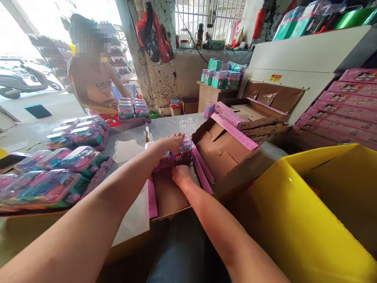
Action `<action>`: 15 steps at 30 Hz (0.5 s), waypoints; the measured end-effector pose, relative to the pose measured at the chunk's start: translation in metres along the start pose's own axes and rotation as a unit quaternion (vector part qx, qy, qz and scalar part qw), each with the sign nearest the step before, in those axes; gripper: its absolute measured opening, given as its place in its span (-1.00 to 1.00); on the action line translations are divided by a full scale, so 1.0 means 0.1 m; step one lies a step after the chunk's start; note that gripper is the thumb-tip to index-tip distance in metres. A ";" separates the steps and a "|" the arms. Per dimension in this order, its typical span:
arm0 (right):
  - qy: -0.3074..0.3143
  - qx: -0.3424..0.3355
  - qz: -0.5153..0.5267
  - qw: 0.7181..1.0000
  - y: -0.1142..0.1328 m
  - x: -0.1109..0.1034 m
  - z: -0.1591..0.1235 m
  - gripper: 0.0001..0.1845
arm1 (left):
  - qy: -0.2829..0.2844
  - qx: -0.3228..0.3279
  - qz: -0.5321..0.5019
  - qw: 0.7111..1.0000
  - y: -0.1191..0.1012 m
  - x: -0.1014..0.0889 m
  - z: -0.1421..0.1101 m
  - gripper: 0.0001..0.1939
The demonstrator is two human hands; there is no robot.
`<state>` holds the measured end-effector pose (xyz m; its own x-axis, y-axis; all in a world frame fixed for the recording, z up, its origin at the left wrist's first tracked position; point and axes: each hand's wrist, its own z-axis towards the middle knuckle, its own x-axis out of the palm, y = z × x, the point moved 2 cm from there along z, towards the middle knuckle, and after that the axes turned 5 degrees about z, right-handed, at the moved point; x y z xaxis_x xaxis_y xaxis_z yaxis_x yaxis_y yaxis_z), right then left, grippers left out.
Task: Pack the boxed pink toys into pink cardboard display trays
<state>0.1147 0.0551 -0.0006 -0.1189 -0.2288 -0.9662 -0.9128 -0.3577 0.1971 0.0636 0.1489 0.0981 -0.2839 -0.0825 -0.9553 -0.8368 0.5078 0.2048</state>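
Observation:
A flat pink-edged cardboard box [165, 192] lies unfolded on the table in front of me. A clear plastic toy pack [186, 146] sits at its far end. My left hand [172, 142] rests on top of that pack, fingers curled over it. Just below, my right hand [180, 175] presses its closed fingers against the pack's near side, over the cardboard. The pack is partly hidden under both hands.
Stacks of toy packs [59, 173] fill the table's left. More unfolded boxes [229, 141] lie to the right, with a yellow bin [300, 220] beside them and pink boxes [347, 106] stacked behind. Another person [94, 78] stands across the table by several packs [132, 110].

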 end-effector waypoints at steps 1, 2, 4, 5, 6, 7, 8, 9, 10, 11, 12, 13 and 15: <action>-0.016 0.001 0.004 1.000 -0.02 0.03 -0.03 -0.53 | -0.004 0.010 0.001 1.000 0.02 0.00 -0.02 0.02; -0.033 0.000 0.006 0.999 -0.05 0.06 -0.07 -0.49 | -0.007 0.020 0.002 1.000 0.06 -0.01 -0.06 0.04; -0.062 -0.010 0.008 0.998 -0.08 0.09 -0.14 -0.45 | -0.020 0.035 0.007 0.999 0.15 0.00 -0.18 0.10; -0.070 -0.020 0.009 0.997 -0.09 0.10 -0.16 -0.45 | -0.030 0.034 0.012 0.999 0.22 0.02 -0.25 0.14; -0.074 -0.032 0.009 0.997 -0.10 0.10 -0.18 -0.46 | -0.038 0.026 0.019 0.999 0.29 0.04 -0.33 0.18; -0.076 -0.045 0.010 0.996 -0.09 0.11 -0.19 -0.45 | -0.045 0.013 0.026 0.999 0.36 0.08 -0.41 0.23; -0.076 -0.055 0.010 0.996 -0.09 0.11 -0.19 -0.44 | -0.048 -0.003 0.031 0.998 0.42 0.12 -0.49 0.27; -0.074 -0.061 0.011 0.995 -0.09 0.10 -0.18 -0.44 | -0.046 -0.018 0.035 0.998 0.47 0.17 -0.54 0.28; -0.072 -0.061 0.012 0.995 -0.09 0.10 -0.17 -0.44 | -0.045 -0.029 0.036 0.998 0.50 0.21 -0.59 0.26; -0.071 -0.057 0.012 0.996 -0.09 0.10 -0.15 -0.44 | -0.044 -0.036 0.035 0.998 0.52 0.25 -0.61 0.22; -0.069 -0.049 0.012 0.996 -0.09 0.10 -0.13 -0.45 | -0.045 -0.039 0.035 0.998 0.53 0.28 -0.61 0.16; -0.067 -0.042 0.012 0.997 -0.09 0.09 -0.11 -0.45 | -0.046 -0.041 0.036 0.997 0.52 0.30 -0.60 0.09; -0.060 -0.030 0.011 0.998 -0.09 0.09 -0.07 -0.44 | -0.047 -0.046 0.042 0.997 0.51 0.31 -0.55 -0.01</action>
<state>0.1243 0.0501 -0.0098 -0.1888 -0.1288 -0.9735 -0.8844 -0.4086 0.2256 -0.0134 0.1246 0.0907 -0.3136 0.0403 -0.9487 -0.8522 0.4287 0.3000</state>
